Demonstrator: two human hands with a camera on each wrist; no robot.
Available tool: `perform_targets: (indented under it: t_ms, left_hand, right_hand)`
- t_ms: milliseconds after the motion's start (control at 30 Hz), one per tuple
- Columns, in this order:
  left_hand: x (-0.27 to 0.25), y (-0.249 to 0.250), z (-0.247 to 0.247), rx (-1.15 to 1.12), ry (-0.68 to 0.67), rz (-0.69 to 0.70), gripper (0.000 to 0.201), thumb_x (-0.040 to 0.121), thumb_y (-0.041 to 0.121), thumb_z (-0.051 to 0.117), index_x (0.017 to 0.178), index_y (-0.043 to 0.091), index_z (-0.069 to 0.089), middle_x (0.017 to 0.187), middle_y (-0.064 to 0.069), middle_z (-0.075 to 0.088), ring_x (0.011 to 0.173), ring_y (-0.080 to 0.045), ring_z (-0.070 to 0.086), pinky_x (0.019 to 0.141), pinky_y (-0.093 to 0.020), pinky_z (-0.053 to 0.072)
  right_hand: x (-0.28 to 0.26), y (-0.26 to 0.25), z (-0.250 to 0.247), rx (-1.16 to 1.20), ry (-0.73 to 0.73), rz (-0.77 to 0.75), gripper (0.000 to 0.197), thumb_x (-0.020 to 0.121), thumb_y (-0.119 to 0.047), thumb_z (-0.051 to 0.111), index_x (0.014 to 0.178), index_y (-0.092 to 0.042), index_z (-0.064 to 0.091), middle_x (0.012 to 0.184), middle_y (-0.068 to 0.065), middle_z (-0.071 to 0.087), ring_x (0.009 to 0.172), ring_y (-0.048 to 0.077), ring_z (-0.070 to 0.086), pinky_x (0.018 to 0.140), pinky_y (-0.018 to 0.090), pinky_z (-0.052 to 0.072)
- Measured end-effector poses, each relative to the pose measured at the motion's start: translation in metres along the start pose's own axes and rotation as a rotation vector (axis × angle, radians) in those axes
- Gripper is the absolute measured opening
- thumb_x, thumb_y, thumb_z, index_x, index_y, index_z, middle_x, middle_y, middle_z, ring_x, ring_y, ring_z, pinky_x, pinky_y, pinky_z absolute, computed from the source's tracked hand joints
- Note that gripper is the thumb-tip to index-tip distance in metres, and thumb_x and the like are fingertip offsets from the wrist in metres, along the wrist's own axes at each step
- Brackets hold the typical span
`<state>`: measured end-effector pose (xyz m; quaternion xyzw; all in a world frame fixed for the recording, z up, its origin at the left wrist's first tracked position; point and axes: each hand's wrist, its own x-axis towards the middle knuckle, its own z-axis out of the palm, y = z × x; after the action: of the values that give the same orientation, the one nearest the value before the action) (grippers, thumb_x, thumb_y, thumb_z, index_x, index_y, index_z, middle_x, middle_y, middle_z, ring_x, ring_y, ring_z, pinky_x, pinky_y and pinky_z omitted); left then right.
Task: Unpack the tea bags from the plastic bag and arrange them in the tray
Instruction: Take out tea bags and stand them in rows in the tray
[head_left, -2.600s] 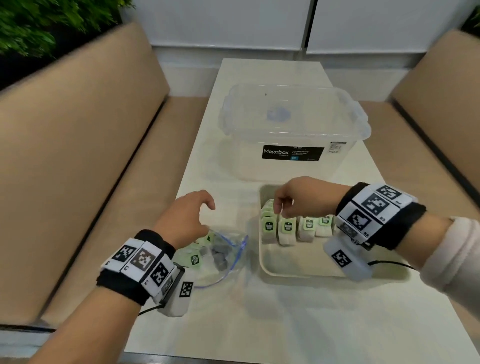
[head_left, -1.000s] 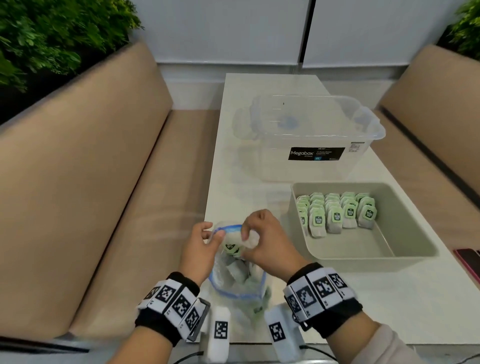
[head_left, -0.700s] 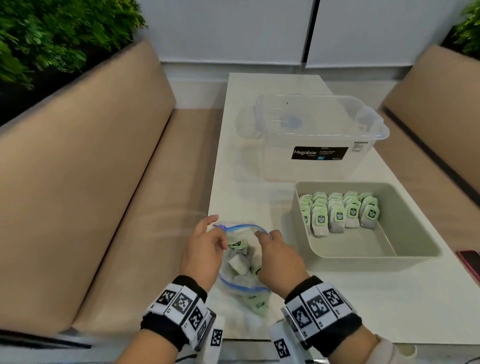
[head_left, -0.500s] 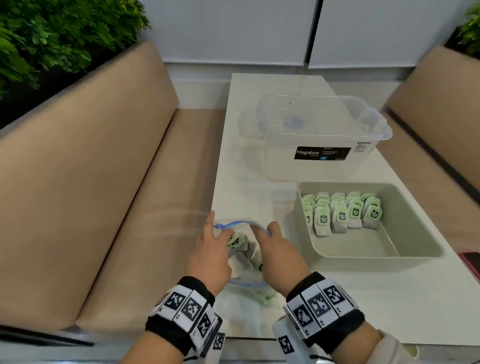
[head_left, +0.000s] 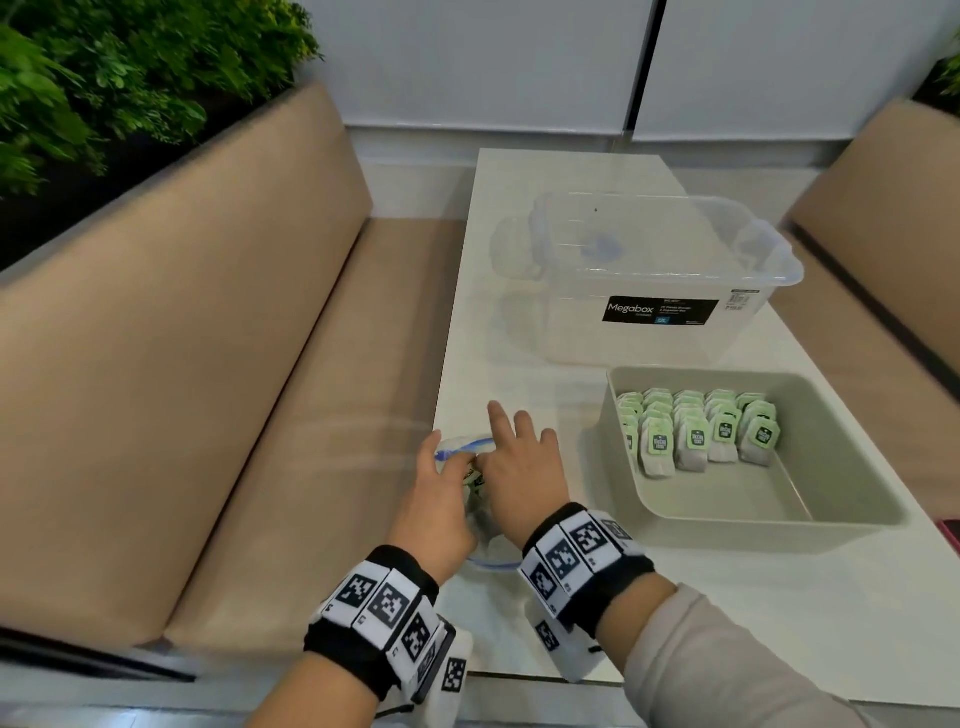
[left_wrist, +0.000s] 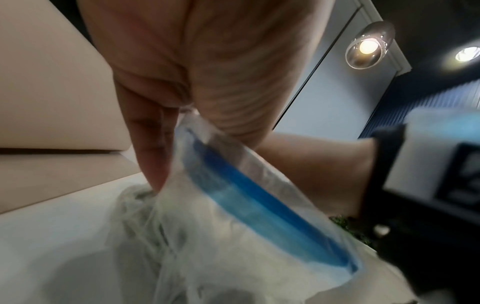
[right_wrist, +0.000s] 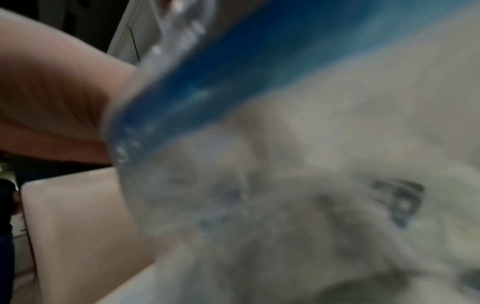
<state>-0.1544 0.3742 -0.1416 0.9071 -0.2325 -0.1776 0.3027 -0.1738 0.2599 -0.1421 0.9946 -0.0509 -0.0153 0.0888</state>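
A clear plastic bag (head_left: 480, 519) with a blue zip rim (head_left: 467, 446) lies near the table's left edge. It fills the left wrist view (left_wrist: 233, 216) and the blurred right wrist view (right_wrist: 285, 164). My left hand (head_left: 447, 467) pinches the bag's rim between thumb and fingers (left_wrist: 155, 164). My right hand (head_left: 514, 436) lies over the bag mouth with its fingers stretched forward; its thumb is hidden. A green-tagged tea bag (head_left: 474, 477) shows between the hands. The grey tray (head_left: 753, 499) to the right holds several tea bags (head_left: 696, 436) standing in rows at its far end.
A clear Megabox container (head_left: 660, 280) stands behind the tray. Tan benches flank the white table on the left (head_left: 208, 364) and on the right (head_left: 883, 234). A red phone (head_left: 953, 535) lies at the right edge. Plants (head_left: 104, 78) grow behind the left bench.
My right hand left the tray and came to the bag. In the last half second its fingers straightened and reached forward over the bag mouth, and the hands drew closer together.
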Motion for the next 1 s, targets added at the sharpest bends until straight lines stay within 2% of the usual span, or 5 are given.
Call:
perform_targets:
  t_ms: [200, 333, 500, 667, 1000]
  left_hand:
    - [0.001, -0.005, -0.001, -0.049, -0.014, -0.019, 0.078, 0.074, -0.003, 0.062, 0.141, 0.022, 0.032, 0.155, 0.001, -0.005, 0.134, -0.018, 0.036, 0.092, -0.013, 0.035]
    - [0.002, -0.006, -0.002, -0.062, -0.015, -0.019, 0.076, 0.074, -0.001, 0.063, 0.141, 0.022, 0.033, 0.155, 0.000, -0.003, 0.136, -0.017, 0.033, 0.091, -0.010, 0.030]
    - [0.002, -0.002, -0.002, -0.080, -0.021, 0.004, 0.075, 0.074, -0.002, 0.063, 0.139, 0.021, 0.034, 0.155, -0.002, 0.000, 0.137, -0.014, 0.030, 0.094, -0.008, 0.025]
    - [0.001, 0.002, -0.002, -0.096, -0.016, 0.016, 0.073, 0.075, -0.003, 0.061, 0.139, 0.020, 0.035, 0.155, -0.002, 0.001, 0.137, -0.014, 0.029, 0.098, -0.009, 0.023]
    - [0.009, -0.001, -0.005, -0.082, 0.006, 0.007, 0.058, 0.081, 0.017, 0.064, 0.135, 0.024, 0.042, 0.157, 0.000, 0.000, 0.136, -0.014, 0.032, 0.097, -0.016, 0.027]
  right_hand:
    - [0.004, 0.005, 0.003, 0.030, 0.031, -0.031, 0.012, 0.080, -0.026, 0.062, 0.086, -0.022, 0.072, 0.112, 0.005, 0.050, 0.105, 0.028, 0.047, 0.081, 0.040, 0.039]
    - [0.004, 0.012, 0.008, 0.098, 0.031, -0.007, 0.020, 0.041, -0.028, 0.084, 0.051, -0.027, 0.068, 0.085, 0.003, 0.064, 0.078, 0.025, 0.060, 0.065, 0.037, 0.049]
    - [0.010, 0.011, 0.013, 0.006, 0.006, -0.100, 0.028, 0.085, -0.022, 0.055, 0.110, -0.021, 0.067, 0.129, 0.006, 0.045, 0.116, 0.029, 0.041, 0.091, 0.042, 0.034]
    - [0.016, -0.003, 0.018, 0.003, 0.001, -0.049, 0.019, 0.041, -0.030, 0.083, 0.052, -0.026, 0.067, 0.076, 0.000, 0.057, 0.070, 0.022, 0.054, 0.056, 0.032, 0.042]
    - [-0.007, 0.041, -0.006, 0.041, 0.380, -0.089, 0.009, 0.059, -0.029, 0.074, 0.059, -0.037, 0.072, 0.083, -0.001, 0.063, 0.077, 0.026, 0.059, 0.072, 0.035, 0.025]
